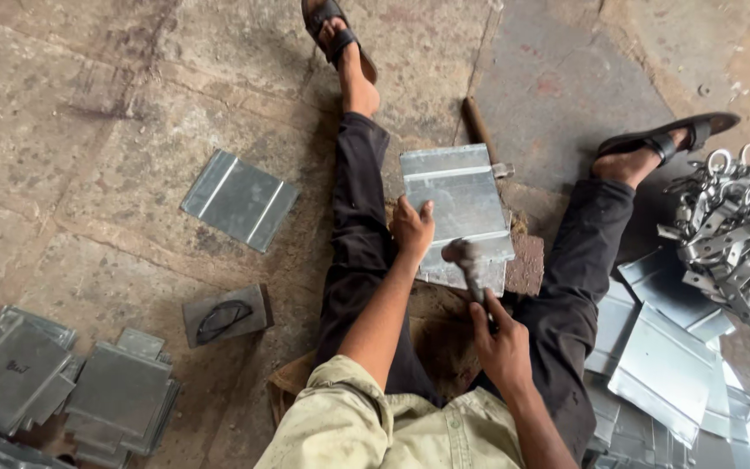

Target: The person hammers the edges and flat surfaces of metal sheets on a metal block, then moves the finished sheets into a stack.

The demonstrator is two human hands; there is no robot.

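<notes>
My left hand (411, 227) pins the sheet (460, 208) on the block (527, 265) between my legs at twelve o'clock while my right hand (501, 334) grips the hammer (466, 260) over its near edge; next, I judge, a square blow there.
</notes>
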